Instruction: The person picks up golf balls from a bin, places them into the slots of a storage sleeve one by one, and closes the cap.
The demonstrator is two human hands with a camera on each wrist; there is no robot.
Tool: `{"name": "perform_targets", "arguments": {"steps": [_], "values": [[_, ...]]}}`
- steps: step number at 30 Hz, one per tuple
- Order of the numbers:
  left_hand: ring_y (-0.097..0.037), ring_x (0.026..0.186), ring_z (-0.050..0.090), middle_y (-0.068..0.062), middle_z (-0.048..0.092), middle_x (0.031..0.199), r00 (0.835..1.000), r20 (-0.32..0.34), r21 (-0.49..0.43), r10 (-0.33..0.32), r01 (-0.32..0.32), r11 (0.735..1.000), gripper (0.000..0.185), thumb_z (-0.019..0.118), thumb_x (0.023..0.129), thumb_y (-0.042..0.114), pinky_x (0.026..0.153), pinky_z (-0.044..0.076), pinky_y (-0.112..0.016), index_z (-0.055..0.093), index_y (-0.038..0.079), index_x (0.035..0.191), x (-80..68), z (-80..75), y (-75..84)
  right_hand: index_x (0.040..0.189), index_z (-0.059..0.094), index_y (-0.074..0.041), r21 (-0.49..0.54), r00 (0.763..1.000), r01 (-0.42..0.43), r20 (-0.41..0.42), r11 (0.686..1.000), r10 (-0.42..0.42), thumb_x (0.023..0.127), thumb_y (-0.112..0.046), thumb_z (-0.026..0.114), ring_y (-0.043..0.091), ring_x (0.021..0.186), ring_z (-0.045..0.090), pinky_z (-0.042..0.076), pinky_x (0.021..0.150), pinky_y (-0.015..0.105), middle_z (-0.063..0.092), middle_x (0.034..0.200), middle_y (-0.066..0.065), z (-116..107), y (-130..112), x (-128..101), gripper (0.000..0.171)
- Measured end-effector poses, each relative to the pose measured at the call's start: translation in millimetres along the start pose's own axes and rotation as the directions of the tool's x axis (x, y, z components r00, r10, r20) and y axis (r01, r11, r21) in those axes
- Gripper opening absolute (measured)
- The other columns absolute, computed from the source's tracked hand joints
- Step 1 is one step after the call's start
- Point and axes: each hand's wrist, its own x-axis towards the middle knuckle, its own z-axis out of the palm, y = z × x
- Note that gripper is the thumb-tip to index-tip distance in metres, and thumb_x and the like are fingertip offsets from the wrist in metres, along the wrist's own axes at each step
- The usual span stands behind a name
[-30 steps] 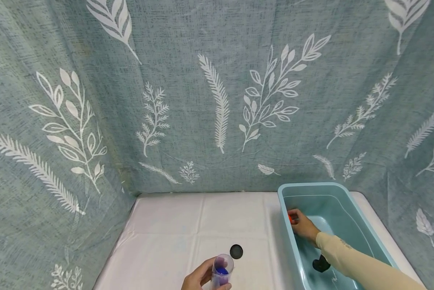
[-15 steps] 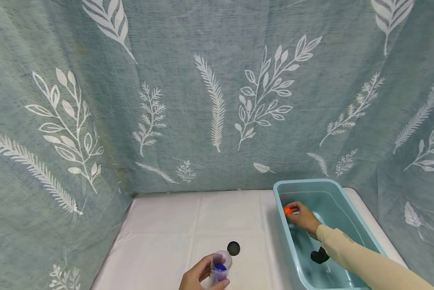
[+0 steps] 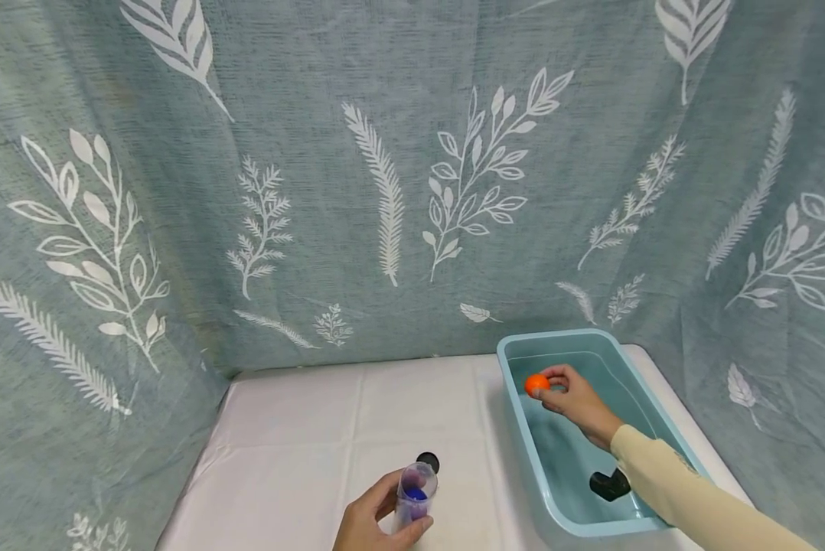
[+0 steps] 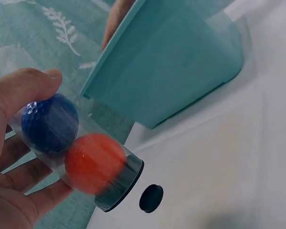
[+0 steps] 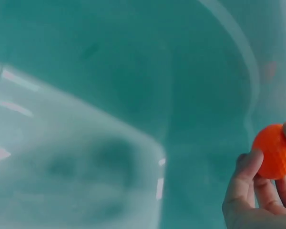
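Note:
My left hand grips a clear plastic tube near the table's front. In the left wrist view, a blue golf ball and an orange ball sit one behind the other inside it, and a black cap closes the end by the orange one. The tube's other end looks open in the head view. Over the far left part of a teal bin, my right hand pinches another orange golf ball between thumb and fingers.
A loose round black cap lies on the white-covered table, just beyond the tube. Inside the bin is a black object of unclear kind, partly hidden by the right sleeve. A leaf-patterned curtain hangs behind and at both sides.
My right hand has lifted the orange golf ball up from low by the bin's left wall. The head view has turned slightly right. My left hand still holds the tube.

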Motion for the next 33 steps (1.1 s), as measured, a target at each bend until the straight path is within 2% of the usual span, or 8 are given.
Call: {"name": "perform_targets", "arguments": {"steps": [5, 12, 16, 22, 26, 29, 31, 33], "values": [[-0.014, 0.100, 0.071, -0.009, 0.070, 0.117, 1.000, -0.003, 0.007, 0.015, -0.015, 1.000, 0.056, 0.086, 0.083, 0.025, 0.089, 0.053, -0.020, 0.063, 0.007, 0.130, 4.2, 2.5, 1.4, 0.146, 0.043, 0.000, 0.034, 0.999, 0.053, -0.014, 0.998, -0.052, 0.099, -0.023, 0.069, 0.026, 0.108, 0.062, 0.055, 0.096, 0.037, 0.047, 0.137, 0.021, -4, -24, -17, 0.059], [-0.014, 0.100, 0.071, -0.010, 0.070, 0.117, 1.000, 0.012, 0.001, -0.019, 0.019, 1.000, 0.055, 0.086, 0.083, 0.027, 0.088, 0.054, -0.020, 0.063, 0.008, 0.129, 6.2, 5.9, 4.7, 0.143, 0.049, -0.003, 0.126, 0.978, 0.208, -0.006, 0.970, -0.209, 0.097, -0.027, 0.071, 0.021, 0.112, 0.064, 0.055, 0.093, 0.028, 0.054, 0.134, 0.017, 2, -62, -43, 0.056], [-0.013, 0.100, 0.071, -0.009, 0.070, 0.117, 1.000, 0.020, -0.004, -0.020, 0.020, 1.000, 0.055, 0.086, 0.083, 0.028, 0.088, 0.054, -0.020, 0.063, 0.008, 0.129, 7.6, 8.4, 6.5, 0.141, 0.049, -0.004, 0.203, 0.959, 0.279, -0.007, 0.938, -0.284, 0.098, -0.022, 0.070, 0.021, 0.114, 0.063, 0.054, 0.095, 0.031, 0.056, 0.133, 0.017, 21, -83, -58, 0.052], [-0.014, 0.101, 0.070, -0.008, 0.070, 0.117, 0.999, 0.033, -0.039, -0.033, 0.035, 0.999, 0.053, 0.086, 0.083, 0.028, 0.090, 0.055, -0.024, 0.064, 0.011, 0.127, 9.4, 11.2, 8.4, 0.134, 0.049, -0.005, 0.314, 0.940, 0.319, 0.016, 0.894, -0.341, 0.095, -0.013, 0.074, 0.027, 0.116, 0.062, 0.056, 0.093, 0.034, 0.056, 0.136, 0.015, 67, -100, -78, 0.047], [-0.013, 0.101, 0.070, -0.008, 0.070, 0.116, 0.998, 0.042, -0.040, -0.056, 0.058, 0.998, 0.051, 0.085, 0.084, 0.029, 0.090, 0.057, -0.030, 0.064, 0.011, 0.127, 8.4, 12.5, 7.5, 0.137, 0.050, -0.005, 0.326, 0.893, 0.394, 0.087, 0.859, -0.442, 0.095, -0.006, 0.072, 0.028, 0.115, 0.062, 0.056, 0.094, 0.034, 0.057, 0.136, 0.019, 101, -99, -88, 0.047], [-0.014, 0.101, 0.070, -0.008, 0.070, 0.116, 0.998, 0.030, -0.035, -0.056, 0.057, 0.998, 0.053, 0.086, 0.083, 0.029, 0.090, 0.057, -0.033, 0.063, 0.010, 0.128, 7.2, 12.4, 6.0, 0.141, 0.050, -0.004, 0.328, 0.827, 0.489, 0.118, 0.808, -0.549, 0.096, -0.001, 0.068, 0.028, 0.116, 0.061, 0.054, 0.097, 0.034, 0.055, 0.136, 0.021, 126, -90, -92, 0.048], [-0.014, 0.101, 0.070, -0.009, 0.071, 0.116, 0.998, 0.017, -0.024, -0.052, 0.053, 0.998, 0.055, 0.085, 0.083, 0.029, 0.090, 0.058, -0.034, 0.063, 0.008, 0.129, 6.4, 12.2, 4.9, 0.141, 0.053, -0.006, 0.324, 0.805, 0.520, 0.122, 0.790, -0.580, 0.097, -0.001, 0.067, 0.026, 0.117, 0.061, 0.052, 0.099, 0.034, 0.055, 0.135, 0.018, 140, -82, -94, 0.047], [-0.014, 0.101, 0.071, -0.009, 0.071, 0.116, 0.999, 0.009, -0.024, -0.051, 0.051, 0.998, 0.055, 0.085, 0.084, 0.029, 0.090, 0.058, -0.036, 0.062, 0.007, 0.129, 5.7, 12.1, 3.9, 0.138, 0.055, -0.008, 0.314, 0.801, 0.528, 0.122, 0.789, -0.586, 0.097, -0.001, 0.067, 0.026, 0.116, 0.062, 0.051, 0.101, 0.034, 0.056, 0.134, 0.016, 150, -73, -96, 0.043]]}}
